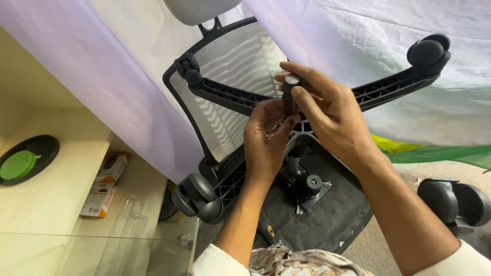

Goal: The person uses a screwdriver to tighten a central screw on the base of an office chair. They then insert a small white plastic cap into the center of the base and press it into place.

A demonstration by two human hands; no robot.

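Observation:
An office chair lies upturned in front of me, its black star base (225, 97) pointing up over the mesh backrest (230, 66). My left hand (266, 140) and my right hand (327, 115) meet above the hub of the base. Both pinch a small dark cylindrical part (290, 92) with a round black top, held upright between the fingers. Below the hands I see the black underside of the seat (327, 214) with its metal mechanism (307, 184).
Black casters sit on the base arms at the top right (428, 53), top left (188, 69) and lower left (197, 197); a loose caster (455, 202) lies right. A white sheet (128, 66) hangs behind. A cream shelf (56, 168) at left holds a green-and-black disc (23, 161) and a small box (105, 186).

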